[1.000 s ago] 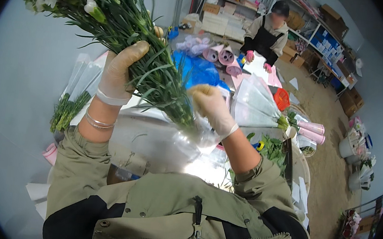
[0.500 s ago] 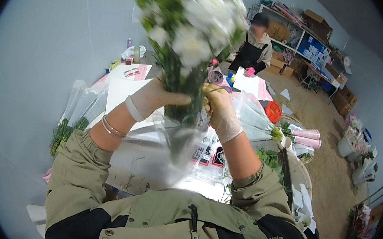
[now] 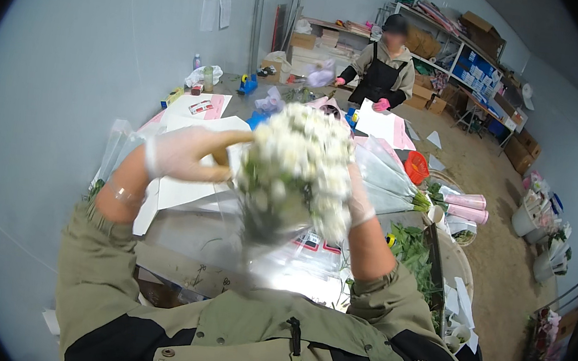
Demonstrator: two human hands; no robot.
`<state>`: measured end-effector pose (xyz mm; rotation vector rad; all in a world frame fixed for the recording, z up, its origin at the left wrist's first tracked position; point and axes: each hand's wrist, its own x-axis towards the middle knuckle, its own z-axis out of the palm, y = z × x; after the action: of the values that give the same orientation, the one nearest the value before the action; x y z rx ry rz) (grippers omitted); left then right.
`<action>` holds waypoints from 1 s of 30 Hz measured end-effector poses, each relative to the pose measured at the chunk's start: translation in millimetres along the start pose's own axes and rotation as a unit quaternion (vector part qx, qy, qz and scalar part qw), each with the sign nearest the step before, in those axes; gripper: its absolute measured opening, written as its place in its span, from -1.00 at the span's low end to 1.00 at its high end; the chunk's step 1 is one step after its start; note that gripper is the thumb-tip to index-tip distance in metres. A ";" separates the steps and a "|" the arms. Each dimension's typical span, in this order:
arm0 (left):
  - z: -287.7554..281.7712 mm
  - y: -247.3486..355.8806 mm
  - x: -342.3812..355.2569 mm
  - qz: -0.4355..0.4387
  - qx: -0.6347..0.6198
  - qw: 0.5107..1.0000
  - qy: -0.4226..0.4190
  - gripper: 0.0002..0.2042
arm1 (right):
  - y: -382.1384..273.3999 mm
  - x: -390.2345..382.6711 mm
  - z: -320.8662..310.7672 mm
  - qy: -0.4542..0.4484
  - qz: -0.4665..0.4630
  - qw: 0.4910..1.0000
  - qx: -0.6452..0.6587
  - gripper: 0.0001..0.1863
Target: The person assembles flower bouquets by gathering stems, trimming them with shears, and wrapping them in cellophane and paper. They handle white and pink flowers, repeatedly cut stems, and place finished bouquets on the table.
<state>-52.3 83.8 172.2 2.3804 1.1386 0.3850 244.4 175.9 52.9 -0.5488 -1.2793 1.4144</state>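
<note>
A bouquet of white flowers [image 3: 298,160], blurred by motion, is held up in front of me over the table. Clear wrap [image 3: 255,230] surrounds its lower part and stems. My left hand [image 3: 193,153], in a pale thin glove, is at the bouquet's left side with thumb and fingers apart; its fingertips come close to the blooms, and I cannot tell whether they touch. On the right side, my gloved right hand [image 3: 359,198] supports the bouquet, its fingers hidden behind the flowers. Beneath lie flat clear sleeves [image 3: 306,256] on the table.
White paper sheets [image 3: 160,202] lie at left. Wrapped bunches [image 3: 391,181], a red basket [image 3: 417,167] and green leaves [image 3: 411,257] are at right. Across the table stands a person in a black apron [image 3: 379,77], holding something pale purple [image 3: 321,73]. Flower buckets [image 3: 529,211] stand on the floor.
The bouquet has come down, its blooms now tipped toward me. My left hand has moved off the stems, out to the left, its fingers spreading. My right hand is now behind the blooms.
</note>
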 end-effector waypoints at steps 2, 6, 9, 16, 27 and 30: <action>4.1 -7.5 -13.0 0.147 0.059 0.987 0.025 -0.48 | -11.2 0.2 1.0 -0.016 -0.036 0.992 -0.116 -0.77; 12.3 -22.1 -15.6 0.190 0.368 0.895 0.165 -0.88 | -29.0 12.7 10.0 -0.042 -0.007 0.994 -0.101 -0.77; 12.9 -16.7 -19.3 0.230 0.324 0.891 0.218 -0.87 | -46.0 16.3 19.1 -0.090 -0.151 0.952 -0.250 -0.70; -10.7 5.3 -12.3 0.204 0.353 0.883 0.233 -0.82 | -84.3 44.9 44.4 0.006 0.049 0.957 -0.287 -0.74; -36.7 -3.1 12.6 0.241 0.232 0.889 0.312 -0.86 | -125.3 39.6 45.9 0.048 0.025 0.946 -0.321 -0.70; -17.7 -30.3 21.7 0.247 0.100 0.898 0.350 -0.77 | -115.3 46.5 35.3 0.045 -0.018 0.955 -0.294 -0.70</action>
<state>-66.6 122.5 172.4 2.7876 0.8305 1.4535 246.6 183.3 181.9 -0.9693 -1.6298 0.9496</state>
